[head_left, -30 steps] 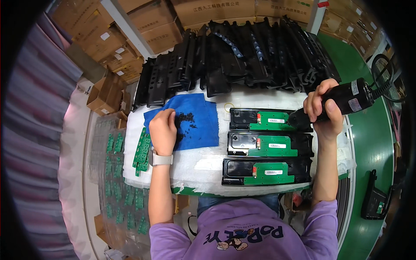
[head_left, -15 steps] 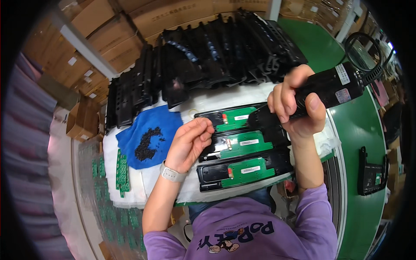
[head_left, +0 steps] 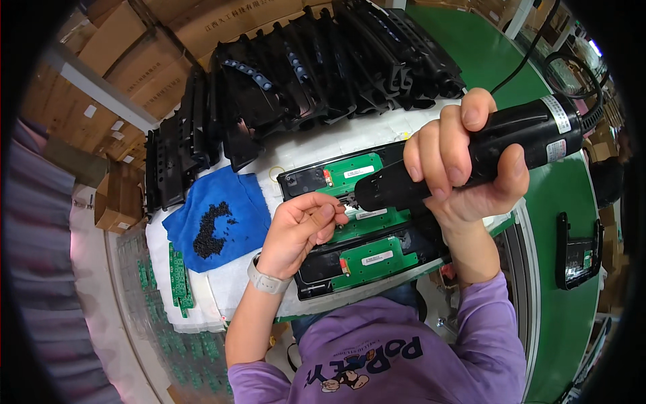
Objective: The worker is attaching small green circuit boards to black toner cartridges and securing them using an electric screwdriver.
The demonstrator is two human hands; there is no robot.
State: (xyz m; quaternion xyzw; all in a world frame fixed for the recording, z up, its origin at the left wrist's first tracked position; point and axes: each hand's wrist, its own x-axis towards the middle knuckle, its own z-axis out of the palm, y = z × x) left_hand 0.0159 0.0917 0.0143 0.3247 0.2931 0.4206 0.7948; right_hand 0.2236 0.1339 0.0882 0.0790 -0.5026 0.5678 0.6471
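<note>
Since the first frame, our left hand [head_left: 293,237] has moved from the blue fabric cloth [head_left: 245,203] to the nose of the black cylindrical electric screwdriver [head_left: 511,131], fingertips pinched, on what we cannot tell; our right hand [head_left: 464,204] wraps firmly round the tool's body. Below it lie three long black plastic housings [head_left: 319,273], each holding a flat green circuit board [head_left: 363,271]. Leftward, our cloth bears loose small black screws [head_left: 210,237], and clear plastic trays [head_left: 129,250] contain more green boards [head_left: 214,314].

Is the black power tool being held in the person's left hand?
No, the right hand grips the black power tool, while the left hand is in front of it.
</note>
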